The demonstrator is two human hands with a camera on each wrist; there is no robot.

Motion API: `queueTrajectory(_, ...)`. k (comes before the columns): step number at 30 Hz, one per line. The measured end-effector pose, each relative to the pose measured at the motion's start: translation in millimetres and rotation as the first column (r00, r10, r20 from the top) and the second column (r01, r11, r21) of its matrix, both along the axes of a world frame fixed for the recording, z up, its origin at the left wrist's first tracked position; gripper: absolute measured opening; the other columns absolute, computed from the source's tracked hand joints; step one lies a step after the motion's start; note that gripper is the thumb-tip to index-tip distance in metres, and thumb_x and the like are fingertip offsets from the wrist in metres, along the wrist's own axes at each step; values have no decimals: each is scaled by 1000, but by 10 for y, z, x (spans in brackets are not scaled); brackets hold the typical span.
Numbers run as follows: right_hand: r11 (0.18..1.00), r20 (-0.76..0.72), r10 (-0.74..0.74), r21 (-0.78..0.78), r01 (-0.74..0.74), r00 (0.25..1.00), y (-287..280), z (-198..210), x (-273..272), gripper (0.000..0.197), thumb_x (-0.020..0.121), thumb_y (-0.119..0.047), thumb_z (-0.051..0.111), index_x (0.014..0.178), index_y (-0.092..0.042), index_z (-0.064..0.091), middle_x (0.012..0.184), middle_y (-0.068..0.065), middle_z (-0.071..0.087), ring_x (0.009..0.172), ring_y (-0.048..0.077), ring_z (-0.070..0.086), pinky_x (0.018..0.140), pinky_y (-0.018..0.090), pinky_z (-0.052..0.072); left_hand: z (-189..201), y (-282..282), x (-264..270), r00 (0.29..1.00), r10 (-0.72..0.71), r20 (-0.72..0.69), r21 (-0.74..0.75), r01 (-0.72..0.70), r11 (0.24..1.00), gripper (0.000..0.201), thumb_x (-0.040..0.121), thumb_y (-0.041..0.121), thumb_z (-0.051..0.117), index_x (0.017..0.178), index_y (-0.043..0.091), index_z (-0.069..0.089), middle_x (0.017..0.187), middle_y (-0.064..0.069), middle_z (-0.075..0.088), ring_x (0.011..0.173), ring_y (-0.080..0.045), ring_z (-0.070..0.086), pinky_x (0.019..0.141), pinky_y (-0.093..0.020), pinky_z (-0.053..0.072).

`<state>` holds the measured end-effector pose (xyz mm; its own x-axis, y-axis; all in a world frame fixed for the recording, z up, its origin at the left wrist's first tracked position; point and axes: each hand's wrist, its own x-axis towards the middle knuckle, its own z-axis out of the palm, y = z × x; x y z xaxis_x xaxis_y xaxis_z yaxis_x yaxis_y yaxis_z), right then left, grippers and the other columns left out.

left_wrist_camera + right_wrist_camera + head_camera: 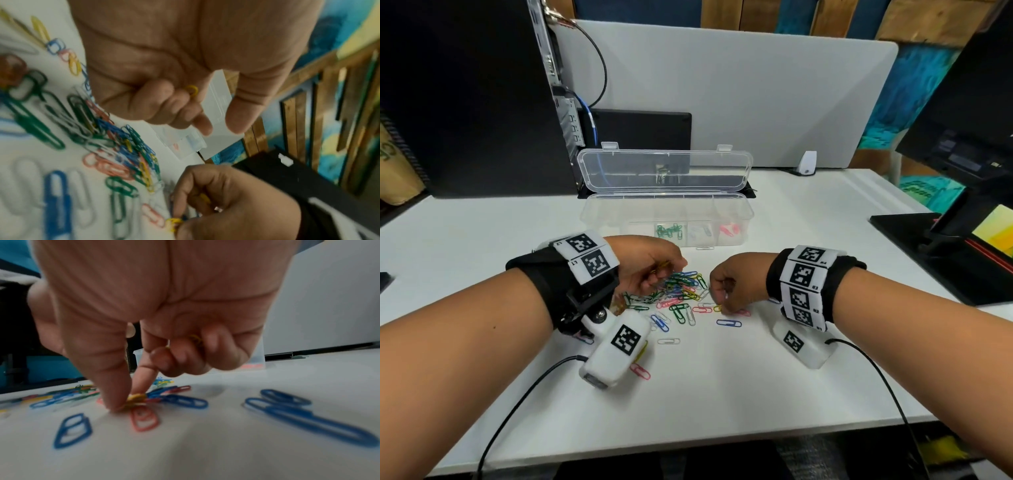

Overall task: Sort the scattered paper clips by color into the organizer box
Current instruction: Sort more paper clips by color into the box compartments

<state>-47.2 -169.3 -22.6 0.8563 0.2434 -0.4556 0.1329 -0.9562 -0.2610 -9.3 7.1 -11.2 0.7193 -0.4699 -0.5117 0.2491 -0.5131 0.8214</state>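
A heap of coloured paper clips [681, 291] lies on the white desk between my hands. My left hand [654, 270] hovers over its left side, fingers curled round yellow clips [192, 91], with index finger and thumb held apart. My right hand [726, 294] is at the heap's right edge; thumb and index finger pinch a yellow clip [135, 400] against the desk, and more yellow clips [195, 339] sit under its curled fingers. The clear organizer box [667, 222] stands behind with its lid up; green, white and pink clips lie in separate compartments.
A computer tower [482, 102] stands at the back left, a grey divider panel [739, 92] behind the box. A black monitor stand [945, 253] with a notebook is at the right. Loose clips [640, 371] lie near the left wrist camera. Cables trail to the front desk edge.
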Motion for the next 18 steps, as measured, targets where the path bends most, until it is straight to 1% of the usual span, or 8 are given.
queueTrajectory(3, 999, 19, 10, -41, -9, 1000, 25, -33, 14, 16, 78, -15, 65, 67, -21, 55, 49, -11, 54, 57, 4, 46, 60, 21, 39, -9, -2, -32, 983, -133, 129, 236, 100, 967, 23, 89, 14, 55, 68, 16, 46, 57, -1, 33, 47, -13, 25, 44, -20, 22)
queueTrajectory(5, 998, 19, 13, -62, -12, 1000, 39, -33, 13, 23, 78, -14, 65, 61, -23, 52, 49, -9, 53, 56, 5, 46, 59, 20, 39, -5, 13, -51, 931, -292, 218, 447, 171, 878, 25, 89, 26, 59, 68, 16, 48, 58, 0, 36, 50, -16, 31, 48, -22, 26)
queueTrajectory(7, 999, 7, 11, -49, -10, 1000, 43, -21, 7, 24, 78, -15, 64, 59, -23, 52, 52, -8, 53, 56, 7, 46, 61, 22, 40, 4, 56, -85, 861, -427, 275, 590, 200, 782, 30, 87, 35, 60, 65, 19, 48, 60, 4, 41, 55, -13, 36, 55, -24, 32)
queueTrajectory(9, 1000, 13, -12, 3, 12, 1000, 30, -5, 15, 24, 80, -16, 63, 60, -23, 52, 57, -9, 53, 57, 7, 46, 63, 23, 40, -1, 123, -105, 826, -485, 287, 638, 213, 740, 35, 83, 38, 65, 59, 21, 45, 57, 8, 44, 54, -9, 39, 60, -23, 35)
queueTrajectory(10, 999, 32, -30, 30, 29, 999, 21, 8, 19, 24, 82, -18, 62, 61, -24, 51, 60, -9, 52, 58, 6, 45, 61, 20, 39, -5, 160, -122, 816, -503, 285, 658, 215, 722, 36, 80, 38, 68, 58, 21, 46, 52, 10, 46, 51, -7, 40, 60, -21, 36)
queueTrajectory(13, 989, 56, -99, 120, 92, 994, -1, 62, 41, 27, 87, -16, 56, 62, -22, 47, 58, -9, 47, 53, 5, 41, 48, 10, 35, -22, 215, -193, 764, -587, 268, 757, 210, 619, 35, 71, 45, 76, 60, 22, 52, 45, 12, 49, 46, -1, 42, 51, -16, 35)
queueTrajectory(14, 980, 29, -129, 157, 123, 991, -4, 77, 50, 28, 87, -13, 54, 61, -21, 46, 56, -8, 47, 50, 7, 40, 45, 12, 35, -28, 211, -214, 744, -616, 259, 783, 211, 585, 33, 69, 46, 76, 62, 23, 54, 48, 12, 51, 48, -1, 43, 50, -16, 35)
queueTrajectory(18, 915, -113, -235, 309, 259, 965, 26, 83, 84, 27, 87, -5, 49, 63, -15, 43, 61, 3, 55, 50, 14, 46, 49, 22, 40, -65, 179, -286, 710, -686, 160, 846, 260, 466, 24, 71, 44, 76, 75, 28, 59, 59, 13, 51, 54, -2, 45, 52, -17, 35)
